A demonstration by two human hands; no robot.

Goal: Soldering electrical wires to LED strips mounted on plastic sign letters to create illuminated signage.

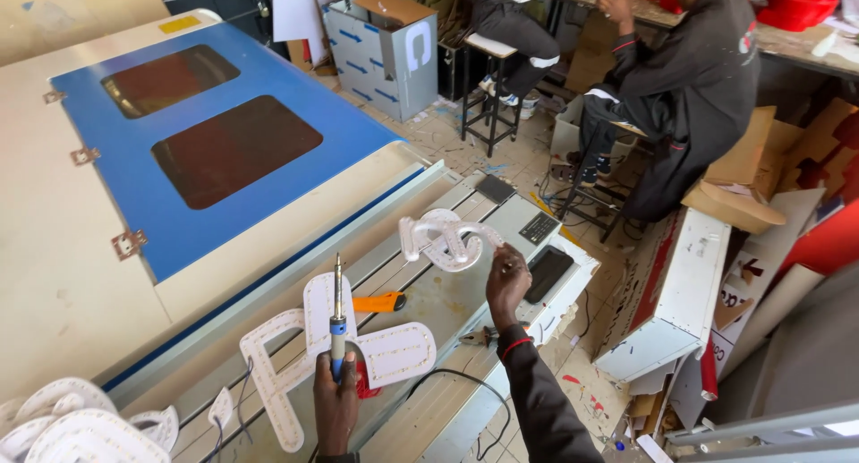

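Note:
My left hand (335, 405) grips a blue-handled soldering iron (337, 324) upright, its metal tip pointing up over a flat white letter panel (318, 356) dotted with small lights. My right hand (506, 280) holds up a curved white translucent letter shape (447, 239) by its right end, above the machine's front ledge. An orange utility knife (378, 302) lies on the ledge between the two hands.
A large machine with a blue lid (224, 141) and dark windows fills the left. More white letter shapes (63, 423) lie at the lower left. Two people in dark overalls sit on stools (492, 78) at the back. Cardboard boxes (738, 199) and a white cabinet (667, 293) stand at right.

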